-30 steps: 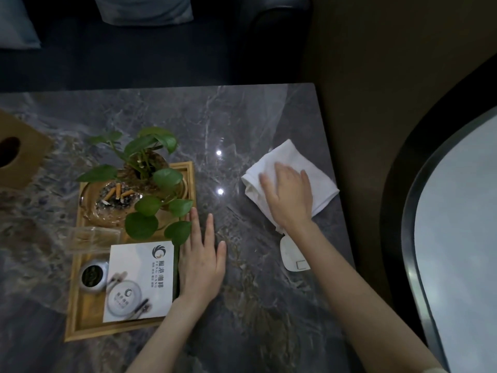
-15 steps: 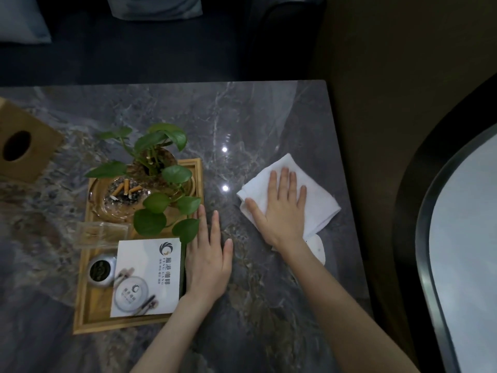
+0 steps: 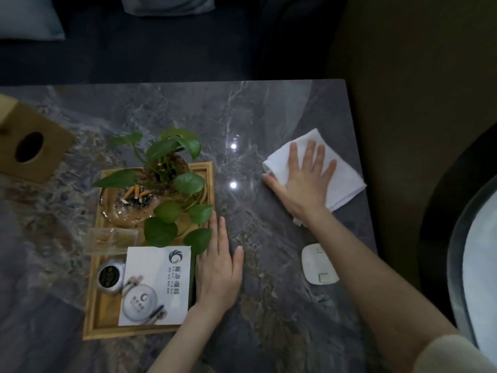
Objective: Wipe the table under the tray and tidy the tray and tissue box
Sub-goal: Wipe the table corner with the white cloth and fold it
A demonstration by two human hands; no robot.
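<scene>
A wooden tray [image 3: 92, 327] lies on the grey marble table [image 3: 269, 117]. It holds a green plant [image 3: 174, 162], a glass ashtray [image 3: 129, 203] with cigarette butts, a clear box, a small round tin [image 3: 109, 275] and a white leaflet [image 3: 158, 284]. My left hand [image 3: 217, 270] rests flat against the tray's right rim, fingers together. My right hand [image 3: 301, 179] presses flat, fingers spread, on a folded white cloth [image 3: 341, 181] near the table's right edge. A brown cardboard tissue box [image 3: 29, 146] sits at the far left.
A small white rounded device [image 3: 318, 263] lies on the table beside my right forearm. A dark sofa with pale cushions runs behind the table. A round black-rimmed white object [image 3: 478, 265] stands to the right, past the table edge.
My right hand has slid the white cloth to the right and away from me, uncovering the small white device. My left hand stays against the tray's rim.
</scene>
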